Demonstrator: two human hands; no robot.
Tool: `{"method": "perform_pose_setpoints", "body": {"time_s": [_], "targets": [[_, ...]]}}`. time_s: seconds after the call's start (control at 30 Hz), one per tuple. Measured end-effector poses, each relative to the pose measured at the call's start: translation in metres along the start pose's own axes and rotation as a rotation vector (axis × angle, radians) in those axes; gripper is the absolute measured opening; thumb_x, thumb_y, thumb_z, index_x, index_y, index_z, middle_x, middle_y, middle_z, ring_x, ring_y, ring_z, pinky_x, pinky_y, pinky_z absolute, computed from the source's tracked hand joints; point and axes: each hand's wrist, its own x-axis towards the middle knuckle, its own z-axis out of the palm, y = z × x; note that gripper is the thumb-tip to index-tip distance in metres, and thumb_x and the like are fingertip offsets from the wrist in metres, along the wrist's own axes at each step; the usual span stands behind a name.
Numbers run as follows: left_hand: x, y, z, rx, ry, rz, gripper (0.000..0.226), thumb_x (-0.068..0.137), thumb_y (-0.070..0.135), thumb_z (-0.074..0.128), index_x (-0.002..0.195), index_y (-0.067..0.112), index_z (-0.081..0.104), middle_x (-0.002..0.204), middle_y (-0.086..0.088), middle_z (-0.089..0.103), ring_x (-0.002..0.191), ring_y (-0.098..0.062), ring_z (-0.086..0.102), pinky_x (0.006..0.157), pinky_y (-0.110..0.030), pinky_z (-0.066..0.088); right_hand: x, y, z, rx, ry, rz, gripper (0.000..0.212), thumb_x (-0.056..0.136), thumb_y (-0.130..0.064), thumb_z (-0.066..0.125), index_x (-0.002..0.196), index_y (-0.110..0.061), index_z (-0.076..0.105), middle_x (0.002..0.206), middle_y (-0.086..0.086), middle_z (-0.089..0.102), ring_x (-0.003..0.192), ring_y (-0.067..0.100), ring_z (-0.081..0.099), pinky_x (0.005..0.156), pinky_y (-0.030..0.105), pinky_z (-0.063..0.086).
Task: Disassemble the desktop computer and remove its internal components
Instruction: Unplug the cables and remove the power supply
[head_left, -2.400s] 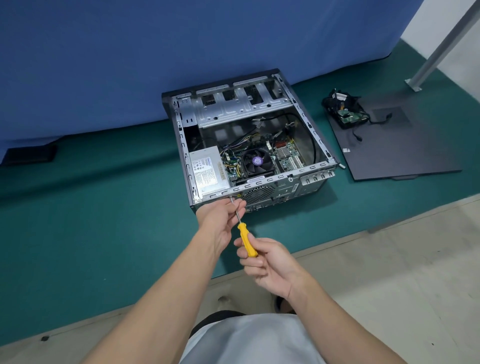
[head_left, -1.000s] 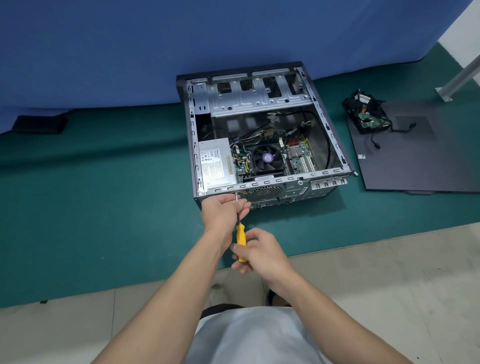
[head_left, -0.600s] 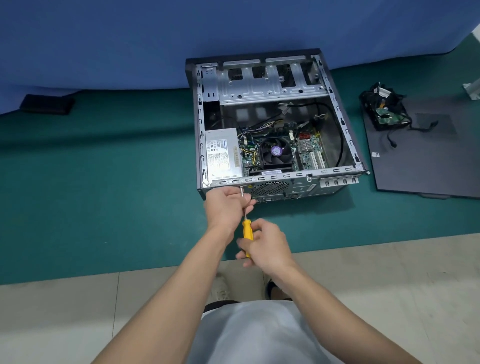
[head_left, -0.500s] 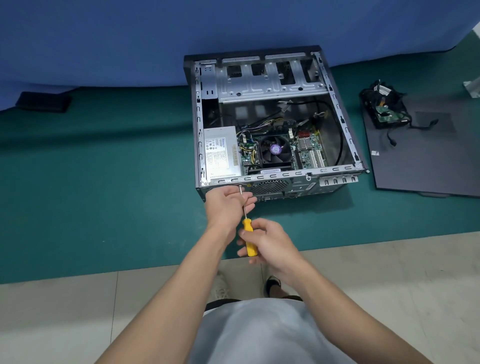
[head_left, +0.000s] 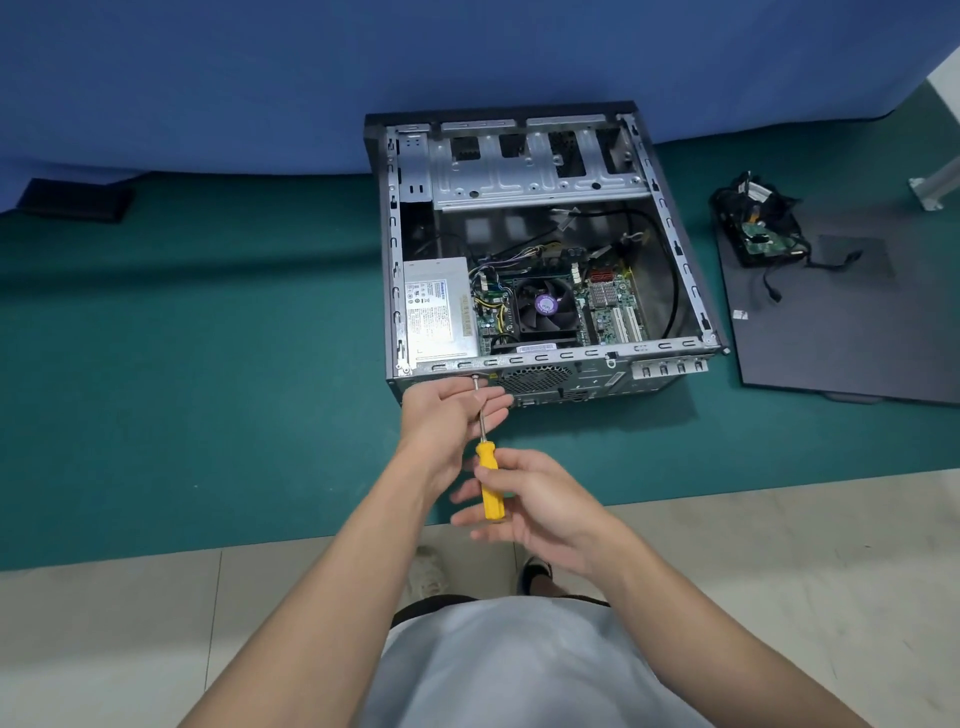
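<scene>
- On the green mat (head_left: 208, 364) on the floor, in front of a blue cloth (head_left: 260, 78), lies the desktop computer (head_left: 545, 357), open side up, its rear panel towards the person.
- Its black shell frames a bare grey metal chassis with slotted rails along the edges.
- At the far end a silver drive cage (head_left: 535, 171) spans the width, its bays showing as dark openings.
- In the near left corner sits a grey power supply (head_left: 439, 306) with a white label.
- Just beside it is a black CPU fan (head_left: 545, 306) with a purple hub, on a green motherboard (head_left: 613, 312); thin coloured wires and a black cable run round them.
- The left hand (head_left: 447, 415) rests at the rear panel, fingers nearly straight, steadying the shaft of a screwdriver (head_left: 490, 483).
- The tip meets a screw (head_left: 474, 380) just under the rear rail.
- The right hand (head_left: 540, 504) holds the yellow handle loosely between thumb and spread fingers.
- To the right, apart from the case, a dark side panel (head_left: 841, 332) lies flat, with a removed drive and its cables (head_left: 758, 234) on its far corner.
</scene>
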Motion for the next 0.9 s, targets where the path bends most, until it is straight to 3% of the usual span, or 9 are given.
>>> {"method": "perform_pose_setpoints", "body": {"time_s": [0.07, 0.2, 0.27, 0.43, 0.5, 0.6, 0.67, 0.83, 0.9], "targets": [[0.000, 0.001, -0.004, -0.100, -0.042, -0.040, 0.017, 0.091, -0.019, 0.045, 0.100, -0.009, 0.053, 0.090, -0.026, 0.069, 0.083, -0.034, 0.072, 0.074, -0.035, 0.061, -0.001, -0.002, 0.000, 0.030, -0.031, -0.002, 0.007, 0.098, -0.003, 0.048, 0.103, -0.004, 0.053, 0.084, 0.015, 0.063, 0.067, 0.027, 0.068, 0.053, 0.029, 0.054], [-0.001, 0.001, -0.002, 0.099, 0.044, 0.021, 0.018, 0.083, -0.014, 0.064, 0.099, -0.007, 0.060, 0.087, -0.021, 0.071, 0.079, -0.027, 0.073, 0.067, -0.029, 0.060, 0.003, 0.011, 0.013, -0.331, 0.279, -0.122, 0.005, 0.094, -0.004, 0.056, 0.097, -0.006, 0.053, 0.085, 0.013, 0.062, 0.063, 0.022, 0.069, 0.052, 0.031, 0.056], [0.000, 0.001, 0.001, 0.163, 0.066, 0.032, 0.019, 0.085, -0.014, 0.061, 0.103, -0.007, 0.060, 0.087, -0.020, 0.071, 0.077, -0.024, 0.073, 0.065, -0.027, 0.060, 0.005, 0.013, 0.013, -0.413, 0.368, -0.145, 0.007, 0.092, -0.007, 0.060, 0.094, -0.010, 0.054, 0.084, 0.012, 0.062, 0.063, 0.020, 0.070, 0.054, 0.033, 0.057], [-0.001, 0.004, -0.003, -0.044, -0.054, -0.060, 0.017, 0.092, -0.017, 0.046, 0.105, -0.011, 0.055, 0.092, -0.025, 0.069, 0.081, -0.029, 0.073, 0.070, -0.030, 0.061, -0.004, -0.001, 0.003, 0.030, 0.003, 0.011, 0.008, 0.098, -0.004, 0.047, 0.103, -0.002, 0.052, 0.081, 0.015, 0.063, 0.068, 0.026, 0.068, 0.059, 0.032, 0.057], [-0.002, 0.004, -0.004, -0.098, -0.068, -0.072, 0.014, 0.091, -0.016, 0.049, 0.101, -0.010, 0.057, 0.090, -0.024, 0.070, 0.081, -0.030, 0.073, 0.071, -0.031, 0.061, -0.003, 0.001, 0.005, -0.016, 0.048, -0.028, 0.008, 0.097, 0.000, 0.047, 0.104, 0.000, 0.052, 0.081, 0.015, 0.064, 0.065, 0.026, 0.069, 0.058, 0.031, 0.057], [-0.002, 0.002, -0.003, 0.085, 0.011, 0.003, 0.017, 0.083, -0.014, 0.065, 0.097, -0.005, 0.061, 0.084, -0.018, 0.071, 0.075, -0.025, 0.073, 0.066, -0.027, 0.060, 0.002, 0.012, 0.015, -0.279, 0.296, -0.126, 0.005, 0.093, -0.001, 0.056, 0.097, -0.003, 0.053, 0.080, 0.012, 0.061, 0.061, 0.023, 0.069, 0.055, 0.028, 0.055], [-0.002, 0.002, 0.000, 0.152, 0.041, 0.016, 0.015, 0.084, -0.013, 0.063, 0.097, -0.004, 0.061, 0.085, -0.018, 0.071, 0.073, -0.023, 0.073, 0.064, -0.025, 0.059, 0.006, 0.017, 0.019, -0.344, 0.385, -0.151, 0.008, 0.091, -0.004, 0.060, 0.095, -0.006, 0.054, 0.079, 0.010, 0.060, 0.061, 0.021, 0.070, 0.054, 0.028, 0.055], [0.001, 0.004, -0.003, 0.006, -0.058, -0.057, 0.015, 0.092, -0.015, 0.047, 0.099, -0.007, 0.058, 0.086, -0.021, 0.070, 0.075, -0.025, 0.073, 0.066, -0.027, 0.060, -0.002, 0.006, 0.012, 0.135, 0.048, -0.028, 0.010, 0.097, -0.005, 0.049, 0.104, -0.001, 0.055, 0.088, 0.017, 0.061, 0.070, 0.028, 0.068, 0.061, 0.035, 0.057], [0.000, 0.003, -0.005, -0.054, -0.085, -0.081, 0.014, 0.092, -0.016, 0.048, 0.098, -0.008, 0.057, 0.086, -0.021, 0.071, 0.077, -0.027, 0.073, 0.069, -0.029, 0.061, -0.003, 0.007, 0.012, 0.136, 0.053, -0.058, 0.012, 0.097, 0.001, 0.047, 0.107, 0.002, 0.053, 0.089, 0.019, 0.061, 0.069, 0.029, 0.069, 0.060, 0.033, 0.057]]}}
